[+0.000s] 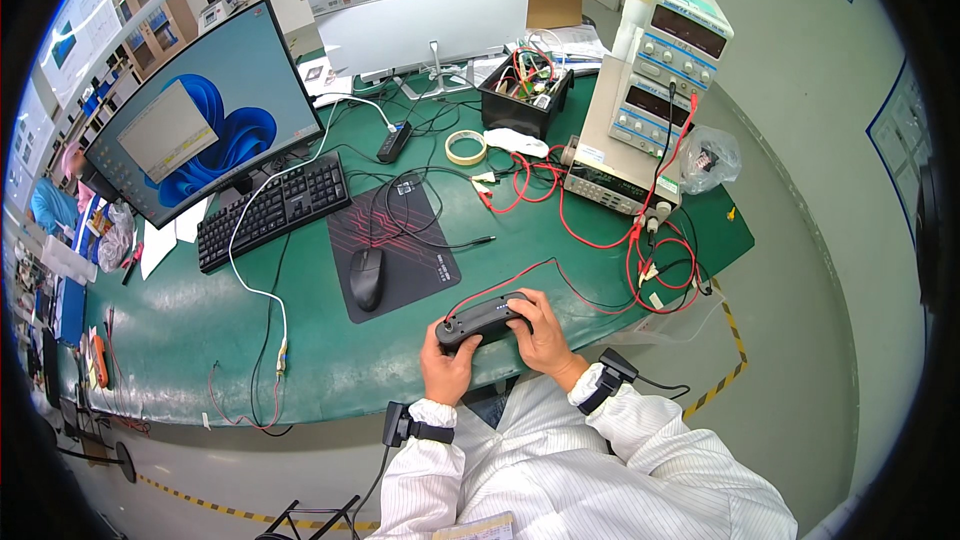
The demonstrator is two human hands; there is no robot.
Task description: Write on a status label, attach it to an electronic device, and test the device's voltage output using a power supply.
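Above the table's near edge, both my hands hold a black elongated handheld device (484,321) with rounded ends. A round knob or socket shows at its left end, and a row of small lit dots towards its right. My left hand (446,372) grips the left end, thumb on the near side. My right hand (544,336) is wrapped round the right end, with the thumb by the lit dots. A thin red wire (497,286) runs from the device's left end, joining a black one toward the power supplies. Fingers under the device are hidden.
On the green table (330,365) lie a mouse (366,278) on a mat, a keyboard (275,210) and a tape roll (465,148). Monitors (205,115) stand behind. Stacked power supplies (665,70) with red and black leads stand right, near a black parts bin (522,112).
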